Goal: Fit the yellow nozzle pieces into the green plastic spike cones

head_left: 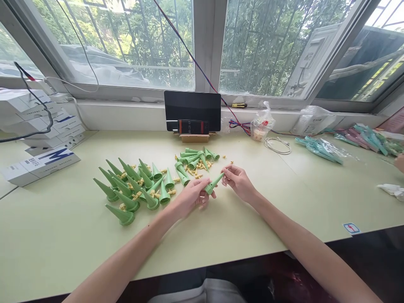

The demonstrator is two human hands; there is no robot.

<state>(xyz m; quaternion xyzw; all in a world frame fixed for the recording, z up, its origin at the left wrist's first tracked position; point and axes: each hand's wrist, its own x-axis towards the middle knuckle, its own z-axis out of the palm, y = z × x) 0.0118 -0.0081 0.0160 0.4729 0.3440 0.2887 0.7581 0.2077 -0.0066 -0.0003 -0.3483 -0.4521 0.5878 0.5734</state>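
My left hand (196, 194) is closed round the wide, collared end of a green plastic watering spike (214, 184), just above the table. The spike's narrow end points up and to the right. My right hand (236, 179) pinches at that tip with thumb and fingers; whether a small part is also between them is hidden. Left of my hands stands a group of similar green spikes (126, 204), with yellow valve pieces (154, 193) fitted or lying among them. Beyond my left hand is a smaller pile of green spikes (192, 156) with loose yellow pieces (197, 171).
A tablet (192, 107) and a phone (193, 126) lean at the back on a cardboard stand (195, 138). White boxes (41, 165) are at the left. A plastic bag (262, 124), white cable (277, 146) and teal packets (318, 149) lie right. Another person's hand (400, 162) shows at the right edge.
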